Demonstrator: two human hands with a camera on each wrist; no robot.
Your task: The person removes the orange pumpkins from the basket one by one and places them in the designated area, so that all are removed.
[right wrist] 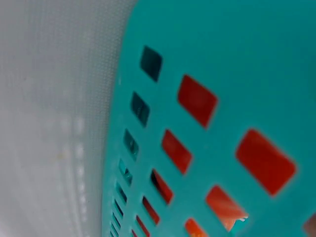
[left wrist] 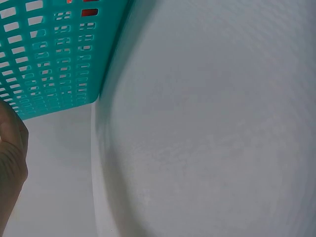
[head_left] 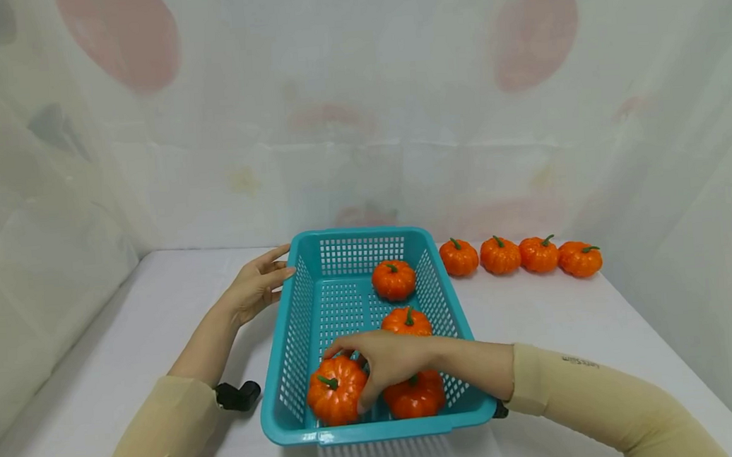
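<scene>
A teal plastic basket (head_left: 319,435) with slotted walls stands on the white table. My right hand (head_left: 381,358) reaches over its right wall and grips an orange mini pumpkin (head_left: 333,393) in the near left corner, thumb and fingers around its side. Along the right side of the basket sit a far pumpkin (head_left: 394,280), a middle pumpkin (head_left: 404,321) and a near pumpkin (head_left: 416,396), the last two partly hidden by my right hand and wrist. My left hand (head_left: 257,287) touches the basket's left rim near the far corner, fingers at its outer side; the left wrist view shows the slotted wall (left wrist: 54,54).
Several orange pumpkins (head_left: 500,255) stand in a row on the table right of the basket, near the back. A patterned white curtain (head_left: 348,159) hangs behind the table (head_left: 538,322), with more fabric at both sides.
</scene>
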